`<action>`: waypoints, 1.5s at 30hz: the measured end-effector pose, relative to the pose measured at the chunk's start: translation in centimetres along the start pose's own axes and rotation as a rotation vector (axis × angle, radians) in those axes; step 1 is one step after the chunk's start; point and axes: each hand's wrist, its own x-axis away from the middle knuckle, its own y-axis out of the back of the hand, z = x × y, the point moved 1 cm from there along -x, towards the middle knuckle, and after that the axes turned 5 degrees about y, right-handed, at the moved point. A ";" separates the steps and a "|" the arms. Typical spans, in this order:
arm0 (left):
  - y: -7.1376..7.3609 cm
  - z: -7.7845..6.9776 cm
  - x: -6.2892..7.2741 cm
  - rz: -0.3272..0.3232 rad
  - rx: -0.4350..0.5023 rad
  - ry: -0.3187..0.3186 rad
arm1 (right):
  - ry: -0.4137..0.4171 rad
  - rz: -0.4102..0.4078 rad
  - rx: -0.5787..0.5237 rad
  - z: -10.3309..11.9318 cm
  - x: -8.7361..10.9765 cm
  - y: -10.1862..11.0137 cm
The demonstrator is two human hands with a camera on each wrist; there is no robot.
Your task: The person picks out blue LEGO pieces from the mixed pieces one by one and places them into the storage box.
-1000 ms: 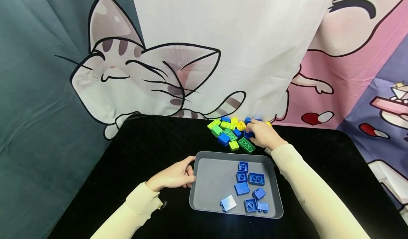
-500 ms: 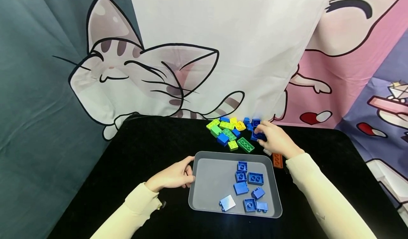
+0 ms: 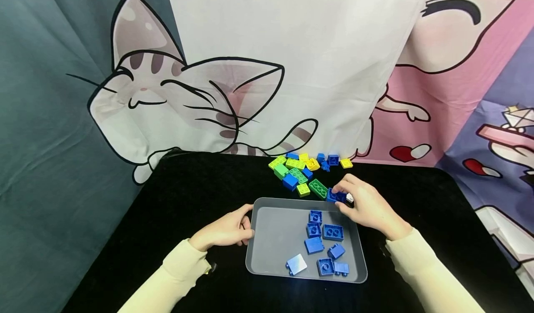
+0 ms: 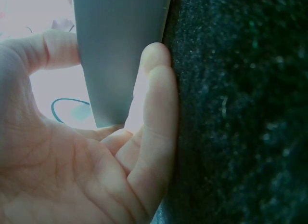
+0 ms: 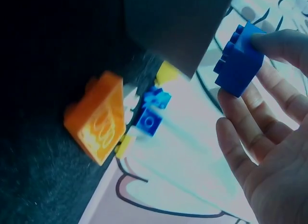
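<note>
My left hand point(image 3: 227, 228) grips the left side of a grey tray point(image 3: 271, 245); in the left wrist view the tray's wall point(image 4: 115, 55) sits between thumb and fingers. My right hand point(image 3: 371, 208) pinches a blue toy brick point(image 5: 240, 60) between thumb and fingertips, studs facing away from the palm. In the head view that brick overlaps the tray's far rim near its right corner. Several blue bricks point(image 3: 333, 232) lie scattered over the tray's right half, some upside down. One brick point(image 3: 296, 265) at the front shines pale from glare.
Beyond the tray lies a pile of green bricks point(image 3: 319, 188), yellow bricks point(image 3: 313, 164) and blue bricks point(image 3: 290, 182). A white brick point(image 3: 350, 198) is partly behind my right hand. An orange brick point(image 5: 98, 118) shows in the right wrist view. A cartoon curtain point(image 3: 233, 21) backs the black-covered table point(image 3: 200, 183).
My right hand has come from the pile toward the tray's far right corner, bringing a blue brick out. The orange brick, briefly seen, is now hidden in the head view. My left hand stays put.
</note>
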 end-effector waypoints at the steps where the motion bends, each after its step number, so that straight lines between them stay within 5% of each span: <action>1: 0.0 0.0 0.0 0.000 0.000 0.000 | -0.001 0.006 -0.003 0.4 0.2 -0.1; 20: 0.0 -0.1 0.0 -0.003 -0.008 0.005 | 0.017 0.022 -0.026 2.9 3.0 -0.7; 28: 0.1 0.0 0.0 -0.002 -0.001 0.001 | -0.011 0.093 -0.070 3.2 4.5 -0.9; 45: 0.0 0.0 0.1 -0.002 0.008 0.001 | 0.018 0.084 -0.077 3.2 4.8 -1.6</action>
